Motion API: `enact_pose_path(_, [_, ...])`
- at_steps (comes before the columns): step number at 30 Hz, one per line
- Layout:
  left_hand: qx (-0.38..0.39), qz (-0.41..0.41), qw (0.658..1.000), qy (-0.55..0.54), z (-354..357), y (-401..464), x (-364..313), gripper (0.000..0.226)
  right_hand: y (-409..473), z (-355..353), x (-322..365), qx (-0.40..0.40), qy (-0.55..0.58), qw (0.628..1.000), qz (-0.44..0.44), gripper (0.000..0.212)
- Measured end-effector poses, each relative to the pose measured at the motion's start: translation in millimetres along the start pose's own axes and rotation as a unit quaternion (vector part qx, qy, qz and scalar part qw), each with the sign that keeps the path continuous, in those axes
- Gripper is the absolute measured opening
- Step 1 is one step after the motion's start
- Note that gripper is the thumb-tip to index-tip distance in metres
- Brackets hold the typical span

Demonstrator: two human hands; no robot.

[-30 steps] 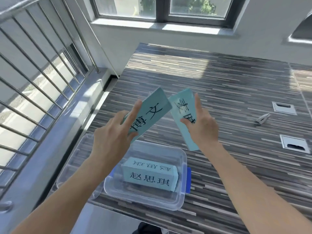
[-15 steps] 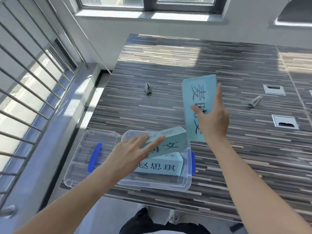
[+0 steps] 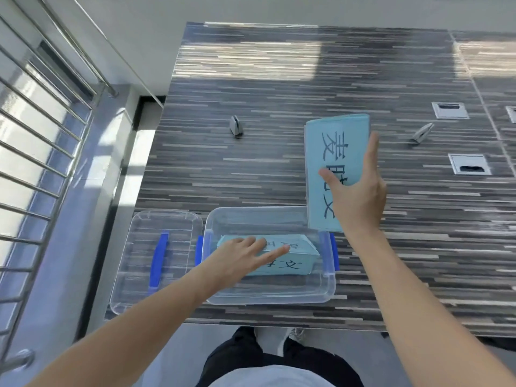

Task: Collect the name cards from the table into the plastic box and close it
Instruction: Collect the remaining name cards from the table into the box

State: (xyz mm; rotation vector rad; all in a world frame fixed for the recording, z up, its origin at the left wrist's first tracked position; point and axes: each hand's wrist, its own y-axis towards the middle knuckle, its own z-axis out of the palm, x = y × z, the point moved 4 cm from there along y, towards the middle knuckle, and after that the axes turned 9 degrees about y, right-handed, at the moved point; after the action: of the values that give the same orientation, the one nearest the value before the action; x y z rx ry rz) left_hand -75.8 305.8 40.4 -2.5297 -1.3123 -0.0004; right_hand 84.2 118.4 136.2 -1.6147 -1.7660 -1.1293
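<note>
Two cards: left hand (image 3: pixel 240 258) flat on boxed card (image 3: pixel 290 256); right hand (image 3: pixel 357 196) grasps upright card (image 3: pixel 335 141).

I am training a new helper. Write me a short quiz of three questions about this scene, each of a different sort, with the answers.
1. True or false: the lid is on the plastic box.
2. Which hand holds a name card above the table?
3. The left hand rests on: A) a clip B) a card in the box C) the lid.

Key: 1 false; 2 the right hand; 3 B.
</note>
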Motion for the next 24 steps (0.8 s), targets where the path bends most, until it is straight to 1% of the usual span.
enact_pose_path(4, [0.026, -0.016, 0.999, -0.014, 20.4, 8.8, 1.2, 0.125, -7.4, 4.9, 2.0, 0.004, 0.007, 1.000, -0.012, 0.103])
enact_pose_path(11, [0.037, -0.025, 0.998, -0.051, 42.5, 19.3, -11.8, 0.126, -12.6, 8.3, 8.2, 0.008, -0.006, 0.998, -0.054, 0.102])
enact_pose_path(14, [0.023, -0.033, 0.998, -0.051, 45.2, 17.8, -11.9, 0.118, -14.9, 9.1, 10.9, 0.019, -0.002, 0.997, -0.071, 0.100])
enact_pose_path(16, [0.018, -0.047, 0.997, -0.053, 40.8, 14.7, -12.2, 0.107, -15.6, 7.5, 12.7, 0.027, -0.003, 0.996, -0.081, 0.100])
enact_pose_path(17, [0.005, -0.067, 0.996, -0.060, 35.3, 11.4, -12.4, 0.098, -15.8, 7.1, 14.1, 0.032, -0.003, 0.996, -0.088, 0.100])
enact_pose_path(18, [-0.024, -0.093, 0.993, -0.072, 27.2, 7.1, -12.0, 0.088, -16.4, 6.5, 15.6, 0.040, -0.004, 0.995, -0.094, 0.100])
enact_pose_path(20, [-0.110, -0.156, 0.976, -0.108, 9.0, -6.8, -9.0, 0.066, -18.5, 6.3, 19.2, 0.056, -0.008, 0.992, -0.108, 0.099])
enact_pose_path(22, [-0.194, -0.228, 0.943, -0.141, -2.1, -25.2, -3.9, 0.051, -21.5, 7.0, 23.4, 0.071, -0.012, 0.989, -0.128, 0.098])
enact_pose_path(24, [-0.239, -0.299, 0.907, -0.173, -5.0, -45.2, -0.3, 0.043, -26.4, 9.2, 27.9, 0.093, -0.012, 0.984, -0.150, 0.097])
